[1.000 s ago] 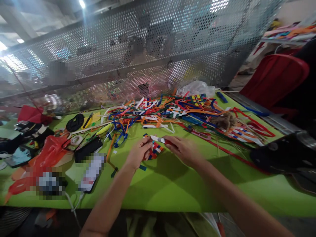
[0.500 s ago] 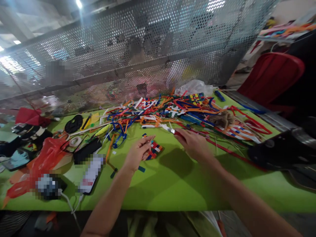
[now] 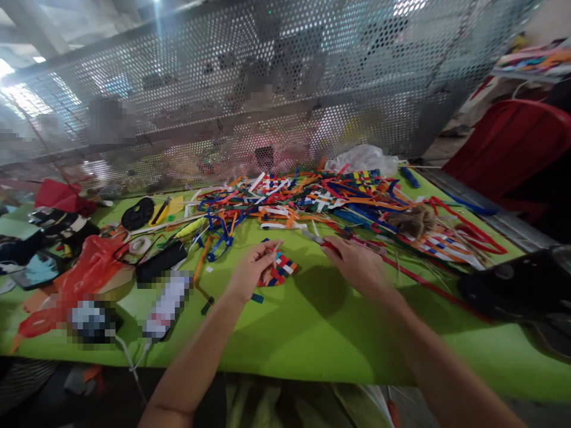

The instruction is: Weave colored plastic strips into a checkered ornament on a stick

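Observation:
My left hand (image 3: 255, 268) is closed in a pinch at the left side of a small woven piece (image 3: 284, 267) of red, blue, white and orange strips, which lies on the green table (image 3: 285, 339). Its fingertips hold a thin pale bit too small to name. To the right, my right hand (image 3: 352, 261) is wrapped round the red handle of a cutting tool (image 3: 313, 237) with a metal blade, which points left. The blade is apart from the woven piece. A short dark green strip (image 3: 257, 298) lies just below my left wrist area.
Behind the hands is a heap of coloured strips (image 3: 267, 205). At the left are a phone (image 3: 167, 306), a black case (image 3: 160, 264) and a red plastic bag (image 3: 96, 267). A perforated metal panel (image 3: 200, 119) stands behind; a black object (image 3: 513, 291) is at the right.
The whole view has shifted slightly. Both hands keep nearly the same place over the table, and the blade in my right hand has turned a little.

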{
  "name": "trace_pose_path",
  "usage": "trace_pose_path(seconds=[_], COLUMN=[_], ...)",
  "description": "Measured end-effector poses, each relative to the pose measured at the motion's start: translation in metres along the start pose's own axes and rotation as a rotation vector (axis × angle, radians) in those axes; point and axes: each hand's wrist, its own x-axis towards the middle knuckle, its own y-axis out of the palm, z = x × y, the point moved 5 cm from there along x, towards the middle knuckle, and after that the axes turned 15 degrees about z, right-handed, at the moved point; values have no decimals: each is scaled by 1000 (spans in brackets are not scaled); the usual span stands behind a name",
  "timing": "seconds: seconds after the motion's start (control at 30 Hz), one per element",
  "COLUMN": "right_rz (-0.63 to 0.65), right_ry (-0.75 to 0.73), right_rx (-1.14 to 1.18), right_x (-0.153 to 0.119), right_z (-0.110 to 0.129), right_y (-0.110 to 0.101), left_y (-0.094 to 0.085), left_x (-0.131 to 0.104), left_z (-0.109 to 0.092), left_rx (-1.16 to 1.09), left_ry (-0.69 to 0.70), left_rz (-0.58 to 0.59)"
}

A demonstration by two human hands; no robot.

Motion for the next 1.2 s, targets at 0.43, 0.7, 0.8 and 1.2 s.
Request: trace_pose_path(seconds=[0.43, 0.7, 0.8, 1.2], right_rz=[281, 512, 336, 178], right_ry=[-393, -252, -250, -159], right_rx=[819, 1218, 1187, 1228], right_x=[-5, 0, 15, 29], right_z=[63, 83, 71, 29], right_y=[7, 23, 3, 12], left_y=[-13, -30, -48, -57], left_x=[7, 11, 7, 13], left_z=[-4, -11, -16, 13], left_rx=[-281, 379, 913, 1202], left_ry=[200, 160, 23, -236], left_rz=[-85, -109, -273, -194])
